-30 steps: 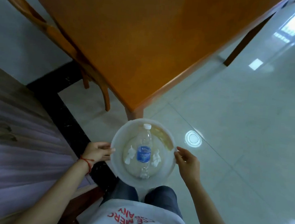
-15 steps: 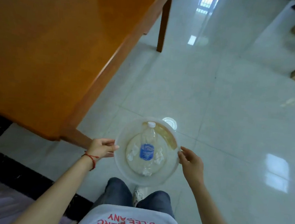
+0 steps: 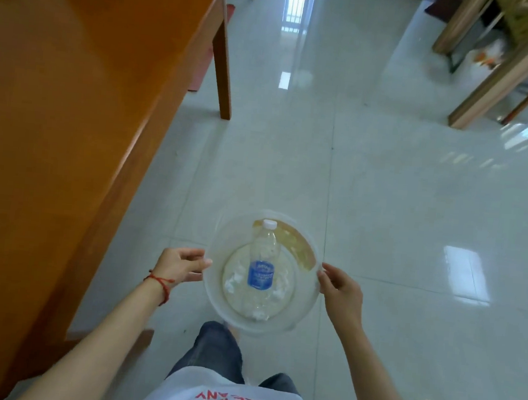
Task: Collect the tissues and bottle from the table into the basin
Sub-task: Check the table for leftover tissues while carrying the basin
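I hold a clear round plastic basin (image 3: 302, 308) in front of my body, above the tiled floor. My left hand (image 3: 180, 264) grips its left rim and my right hand (image 3: 340, 294) grips its right rim. Inside the basin lies a clear plastic bottle (image 3: 262, 263) with a white cap and a blue label, its cap pointing away from me. Crumpled white tissues (image 3: 233, 281) lie around the bottle on the basin's bottom, to the left, right and near side.
The orange wooden table (image 3: 73, 103) fills the left side, with one leg (image 3: 223, 68) standing on the floor ahead. Glossy white tile floor (image 3: 399, 211) stretches ahead. Pale wooden furniture legs (image 3: 497, 76) stand at the far right. My knees are below the basin.
The view has swung to the right, away from the table, which now lies along my left. Both hands keep the same hold on the basin, and its contents have not shifted.
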A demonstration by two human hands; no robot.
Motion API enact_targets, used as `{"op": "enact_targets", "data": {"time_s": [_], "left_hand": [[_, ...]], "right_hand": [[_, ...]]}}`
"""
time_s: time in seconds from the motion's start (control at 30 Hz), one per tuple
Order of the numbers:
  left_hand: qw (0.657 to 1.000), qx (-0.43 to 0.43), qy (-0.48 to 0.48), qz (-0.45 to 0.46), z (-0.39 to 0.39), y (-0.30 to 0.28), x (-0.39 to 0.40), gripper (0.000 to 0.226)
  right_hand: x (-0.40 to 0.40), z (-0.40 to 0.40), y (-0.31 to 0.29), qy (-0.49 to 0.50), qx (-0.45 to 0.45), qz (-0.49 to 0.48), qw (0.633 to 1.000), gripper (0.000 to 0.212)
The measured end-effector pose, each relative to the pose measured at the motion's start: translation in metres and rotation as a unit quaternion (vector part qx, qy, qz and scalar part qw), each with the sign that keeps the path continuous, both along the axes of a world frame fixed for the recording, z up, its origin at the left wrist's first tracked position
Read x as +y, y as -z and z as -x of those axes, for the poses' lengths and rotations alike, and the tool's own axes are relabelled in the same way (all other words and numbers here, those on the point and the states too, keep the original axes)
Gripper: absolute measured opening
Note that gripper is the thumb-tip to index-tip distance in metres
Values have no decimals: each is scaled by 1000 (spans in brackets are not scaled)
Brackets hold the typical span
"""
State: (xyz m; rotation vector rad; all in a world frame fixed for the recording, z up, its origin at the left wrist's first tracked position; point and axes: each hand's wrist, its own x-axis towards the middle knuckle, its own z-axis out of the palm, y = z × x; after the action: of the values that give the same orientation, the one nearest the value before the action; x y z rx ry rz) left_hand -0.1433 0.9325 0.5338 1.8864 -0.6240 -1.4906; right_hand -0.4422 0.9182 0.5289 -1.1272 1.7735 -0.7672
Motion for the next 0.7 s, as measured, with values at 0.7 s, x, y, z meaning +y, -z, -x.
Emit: {"op": "enact_targets", "data": {"time_s": [0.7], "left_hand": [[1000,4,-3,10,-32,-8,-356,46]], "right_hand": [[-353,-30,-10,12,1,34,999,22]]}}
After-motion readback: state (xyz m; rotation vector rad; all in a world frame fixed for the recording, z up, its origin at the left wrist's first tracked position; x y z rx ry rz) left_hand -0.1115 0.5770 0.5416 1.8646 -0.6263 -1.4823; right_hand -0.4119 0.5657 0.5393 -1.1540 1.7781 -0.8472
